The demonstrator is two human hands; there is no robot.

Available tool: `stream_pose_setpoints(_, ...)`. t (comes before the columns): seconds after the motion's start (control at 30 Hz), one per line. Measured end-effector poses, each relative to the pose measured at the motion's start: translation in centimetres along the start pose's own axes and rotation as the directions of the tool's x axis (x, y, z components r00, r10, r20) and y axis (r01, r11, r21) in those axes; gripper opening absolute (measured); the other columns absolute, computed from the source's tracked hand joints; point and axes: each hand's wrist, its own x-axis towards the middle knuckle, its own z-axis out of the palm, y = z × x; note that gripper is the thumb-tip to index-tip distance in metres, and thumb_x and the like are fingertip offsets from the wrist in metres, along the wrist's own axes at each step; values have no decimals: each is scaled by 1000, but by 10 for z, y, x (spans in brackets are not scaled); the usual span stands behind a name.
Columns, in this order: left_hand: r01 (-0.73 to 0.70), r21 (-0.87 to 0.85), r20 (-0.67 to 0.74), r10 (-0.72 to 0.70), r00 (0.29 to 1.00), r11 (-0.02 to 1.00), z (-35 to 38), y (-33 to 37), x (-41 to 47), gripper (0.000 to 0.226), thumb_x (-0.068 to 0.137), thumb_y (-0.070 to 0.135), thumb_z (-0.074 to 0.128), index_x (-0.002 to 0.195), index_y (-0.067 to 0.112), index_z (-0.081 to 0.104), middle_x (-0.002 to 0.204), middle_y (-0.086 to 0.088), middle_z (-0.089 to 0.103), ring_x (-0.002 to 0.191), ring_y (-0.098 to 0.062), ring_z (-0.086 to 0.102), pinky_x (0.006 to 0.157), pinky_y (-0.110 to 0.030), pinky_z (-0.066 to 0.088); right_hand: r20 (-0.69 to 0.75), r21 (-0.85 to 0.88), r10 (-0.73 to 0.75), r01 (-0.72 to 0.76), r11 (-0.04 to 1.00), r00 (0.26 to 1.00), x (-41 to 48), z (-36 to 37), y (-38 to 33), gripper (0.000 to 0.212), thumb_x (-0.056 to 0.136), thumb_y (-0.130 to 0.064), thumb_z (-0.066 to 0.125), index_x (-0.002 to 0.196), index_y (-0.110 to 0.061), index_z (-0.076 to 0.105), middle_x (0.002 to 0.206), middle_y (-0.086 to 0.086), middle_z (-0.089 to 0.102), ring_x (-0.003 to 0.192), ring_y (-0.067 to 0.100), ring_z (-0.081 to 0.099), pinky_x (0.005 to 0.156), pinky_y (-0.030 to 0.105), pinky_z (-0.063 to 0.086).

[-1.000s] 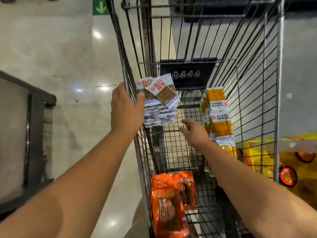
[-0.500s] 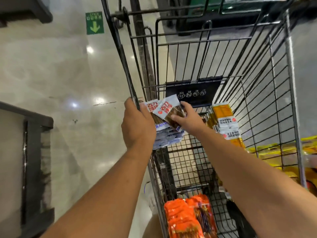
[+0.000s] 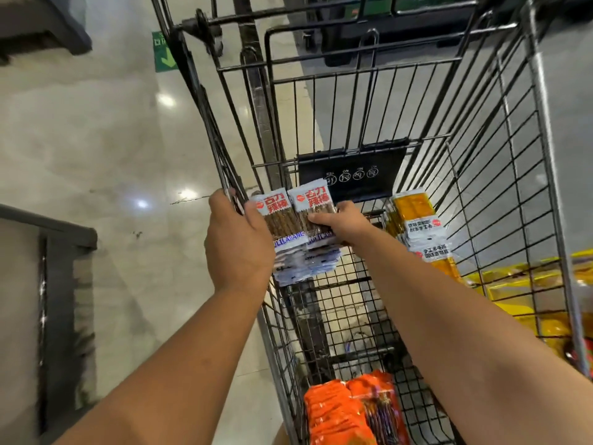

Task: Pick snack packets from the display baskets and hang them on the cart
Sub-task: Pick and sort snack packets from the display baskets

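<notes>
Head: orange packets (image 3: 337, 412) inside cart (image 3: 353, 165)

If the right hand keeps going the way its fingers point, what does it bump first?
The right hand points left, so first the packets it grips. Past them, probably the left hand and the cart side, though depth is unclear.

Head-worn wide-angle view, facing forward and steeply down, close above the wire cart (image 3: 353, 162) (its straight wires bowed toward the frame edges), floor (image 3: 96, 139) at left.
</notes>
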Motion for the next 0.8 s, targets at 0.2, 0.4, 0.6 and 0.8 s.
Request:
stream_pose_setpoints(0.2, -14, -1, -47, 14, 999, 1000, 2, 0, -4, 32, 106, 30, 46, 133, 12, 47, 119, -7, 66, 94, -27, 64, 71, -32, 40, 31, -147, 17, -12, 989, 999, 10, -1, -9, 41, 73, -34, 89, 98, -8, 69, 93, 8, 77, 90, 28, 73, 91, 47, 58)
stream_pose_setpoints(0.4, -9, -1, -67, 9, 998, 1000, 4, -2, -3, 29, 105, 29, 48, 129, 12, 49, 117, -8, 68, 93, -29, 65, 74, -32, 41, 11, -299, 25, -20, 954, 1000, 8, 4, -10, 56, 74, -49, 86, 103, -5, 67, 98, 10, 71, 93, 28, 66, 84, 39, 55)
stream_pose_setpoints(0.6, -38, 16, -94, 40, 995, 999, 5, -2, -1, 26, 103, 29, 50, 123, 12, 50, 114, -8, 68, 90, -35, 65, 78, -44, 53, 106, -159, 39, -22, 987, 994, 9, -7, -1, 27, 77, -34, 87, 79, -13, 70, 83, 2, 70, 81, 19, 63, 64, 30, 45)
stream_pose_setpoints(0.8, -26, 20, -113, 28, 993, 999, 6, -1, -4, 28, 103, 30, 52, 123, 11, 52, 120, -6, 67, 89, -31, 63, 80, -40, 50, 101, -71, -29, 36, 997, 994, 13, -4, 10, 71, 63, -54, 88, 106, -2, 69, 100, 7, 73, 91, 24, 66, 76, 35, 49)
